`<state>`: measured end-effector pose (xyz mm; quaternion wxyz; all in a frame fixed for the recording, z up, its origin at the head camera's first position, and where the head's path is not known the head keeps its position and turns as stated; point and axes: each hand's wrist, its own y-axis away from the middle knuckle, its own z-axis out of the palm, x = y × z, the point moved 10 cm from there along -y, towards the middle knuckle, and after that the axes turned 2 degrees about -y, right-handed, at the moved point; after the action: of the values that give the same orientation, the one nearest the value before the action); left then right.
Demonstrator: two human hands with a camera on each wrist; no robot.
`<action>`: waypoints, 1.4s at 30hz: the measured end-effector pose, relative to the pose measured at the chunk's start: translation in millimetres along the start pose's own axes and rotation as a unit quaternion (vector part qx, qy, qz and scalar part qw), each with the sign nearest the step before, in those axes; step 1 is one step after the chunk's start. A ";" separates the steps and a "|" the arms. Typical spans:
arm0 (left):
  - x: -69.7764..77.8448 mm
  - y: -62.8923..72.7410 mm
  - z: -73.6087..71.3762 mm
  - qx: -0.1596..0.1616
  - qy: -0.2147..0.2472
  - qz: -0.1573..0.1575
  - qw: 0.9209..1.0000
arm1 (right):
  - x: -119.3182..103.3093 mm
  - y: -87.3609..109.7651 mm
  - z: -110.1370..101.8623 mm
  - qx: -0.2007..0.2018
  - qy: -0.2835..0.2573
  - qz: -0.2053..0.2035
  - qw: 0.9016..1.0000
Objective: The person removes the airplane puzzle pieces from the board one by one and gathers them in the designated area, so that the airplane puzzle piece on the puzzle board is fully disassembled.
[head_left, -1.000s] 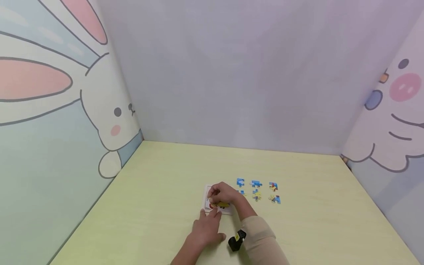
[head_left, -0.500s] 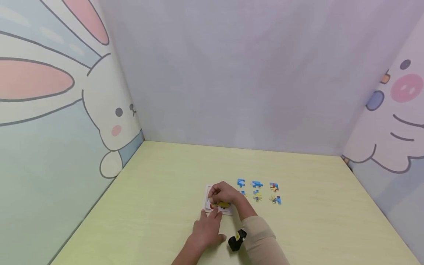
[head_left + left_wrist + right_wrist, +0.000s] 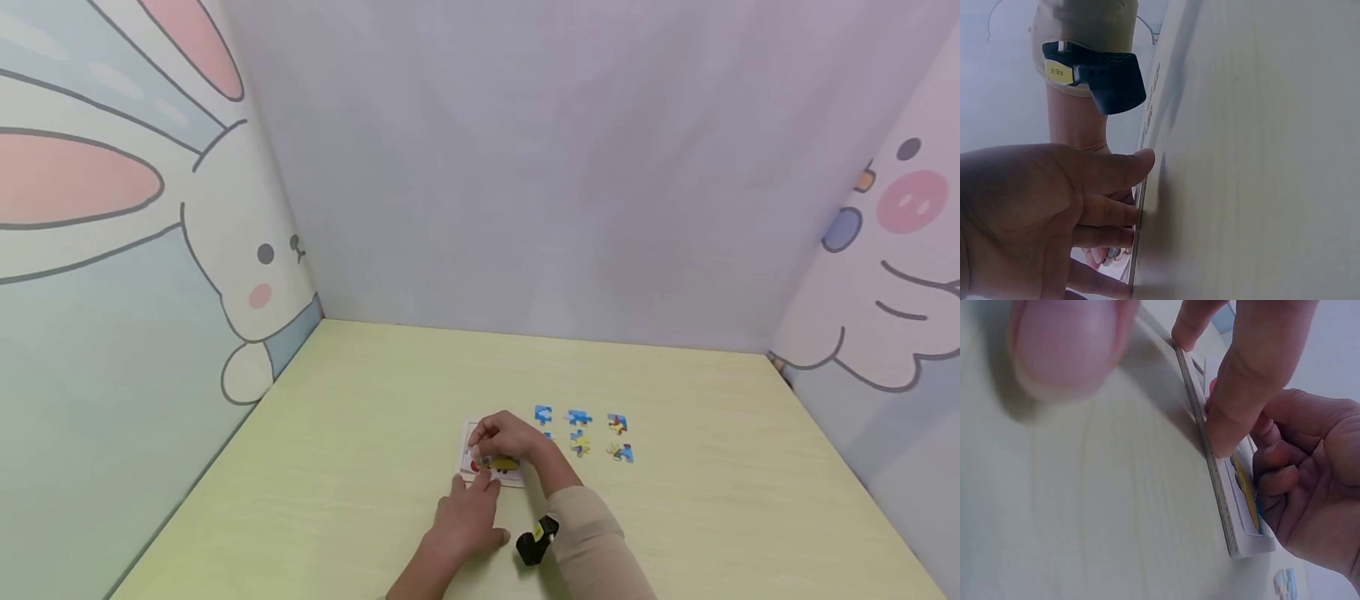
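Note:
A small white-rimmed jigsaw board (image 3: 463, 458) lies on the table, with yellow and red pieces (image 3: 504, 464) in its lower part. My left hand (image 3: 467, 517) rests its extended fingertips on the board's near edge, thumb out to the side. Over the board bends my right hand (image 3: 510, 437), its thumb and index finger pinched together low on the picture. A bluish bit of puzzle piece (image 3: 1112, 253) shows at those fingertips in the left wrist view; the fingers hide most of it. In the right wrist view, the right hand's other fingers (image 3: 1279, 481) are curled over the board.
Several loose jigsaw pieces (image 3: 577, 417) in blue, yellow and red lie in two rows right of the board. A black wrist camera (image 3: 536, 542) sits on the right sleeve (image 3: 588, 525). Printed cartoon walls stand left and right, a plain curtain (image 3: 540, 183) behind.
The view shifts slightly. Both hands stay in place on the board, with the right finger and thumb still pinched at the same spot; the loose pieces have not moved.

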<state>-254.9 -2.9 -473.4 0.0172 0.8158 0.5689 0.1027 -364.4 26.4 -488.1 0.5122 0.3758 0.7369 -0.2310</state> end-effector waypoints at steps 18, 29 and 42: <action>0.1 4.9 -2.5 -0.004 0.003 -0.008 1.000 | -0.6 12.7 -18.6 0.114 -0.022 0.008 0.993; -0.5 5.1 -0.9 -0.005 -0.011 -0.014 1.000 | -1.4 20.0 -20.8 0.134 -0.045 -0.004 0.990; 2.6 6.6 -5.7 0.026 -0.023 -0.002 0.999 | -14.1 66.9 -36.5 0.169 -0.099 0.009 0.981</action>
<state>-249.0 -3.4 -466.5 0.0096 0.8168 0.5727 0.0695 -330.0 89.2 -458.5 0.5138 0.4388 0.6296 -0.3835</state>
